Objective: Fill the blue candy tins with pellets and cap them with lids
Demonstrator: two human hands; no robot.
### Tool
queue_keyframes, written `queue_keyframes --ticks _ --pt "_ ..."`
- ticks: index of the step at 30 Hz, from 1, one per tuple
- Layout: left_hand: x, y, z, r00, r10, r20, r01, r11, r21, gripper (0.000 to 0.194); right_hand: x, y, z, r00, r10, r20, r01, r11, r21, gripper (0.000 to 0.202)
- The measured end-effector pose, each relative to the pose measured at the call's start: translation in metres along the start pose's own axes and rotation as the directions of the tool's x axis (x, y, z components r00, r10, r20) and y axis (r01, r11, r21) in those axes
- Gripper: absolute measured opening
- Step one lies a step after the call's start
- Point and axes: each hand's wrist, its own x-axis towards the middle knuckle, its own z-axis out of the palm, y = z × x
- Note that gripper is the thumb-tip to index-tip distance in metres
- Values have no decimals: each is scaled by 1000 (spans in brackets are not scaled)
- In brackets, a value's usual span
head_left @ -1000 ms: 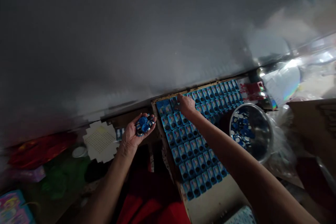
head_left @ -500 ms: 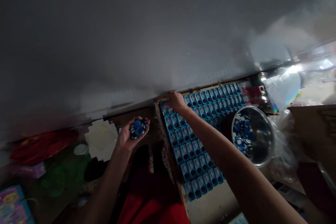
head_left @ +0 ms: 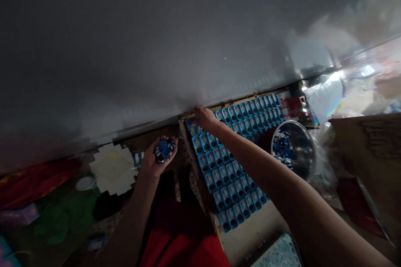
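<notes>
My left hand [head_left: 153, 162] is cupped palm up, left of the tray, around several small round blue-and-silver tins [head_left: 163, 149]. On the wooden-edged tray [head_left: 203, 202] lie rows of blue cards [head_left: 221, 175], each with a dark round spot near its lower end. My right hand [head_left: 205, 119] reaches across to the tray's far left corner. Its fingers are bent down over the cards there, and whatever is between them is hidden. More round blue and white pieces [head_left: 282, 150] lie in a metal bowl [head_left: 303, 154] beyond my right forearm.
A grey wall [head_left: 156, 50] runs along the tray's far edge. To the left lie a white perforated sheet [head_left: 112, 167], a round white lid [head_left: 85, 183] and green plastic [head_left: 56, 221]. Clear plastic bags [head_left: 324, 175] and a cardboard box [head_left: 369, 146] are at the right.
The view has shifted slightly, so the tray and bowl sit further left. My right hand stays at the tray's far left corner, and my left hand keeps hold of the round tins.
</notes>
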Motion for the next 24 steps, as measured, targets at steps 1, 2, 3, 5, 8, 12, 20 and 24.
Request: queue_keyframes --ticks 1,2,3,5,8,12,20,24 --pt "2 -3 0 1000 3 2 -3 1000 -4 33 2 1 0 1000 9 5 -9 1000 1 17" --pt "3 -6 1 1000 9 7 -9 1000 -8 33 5 1 0 1000 20 16 -20 1000 10 17" --pt "3 -9 2 1000 13 11 -13 1000 -11 32 6 1 -2 999 30 34 -31 999 22 16" --pt "1 -13 4 1000 4 24 -4 1000 -10 32 5 2 -7 997 35 69 -39 998 52 15" --pt "-6 -13 9 997 -32 65 32 999 1 31 -4 13 -15 999 22 47 -26 996 90 18" --pt "-13 -10 14 995 6 102 -5 1000 -13 29 -20 36 -11 979 119 -163 -104 989 102 18" --pt "-7 -15 26 991 -38 125 38 999 2 31 -21 35 4 969 155 -194 -133 984 120 22" --pt "-3 -17 31 987 -39 158 41 999 -6 33 -19 29 -4 978 128 -163 -118 990 71 20"
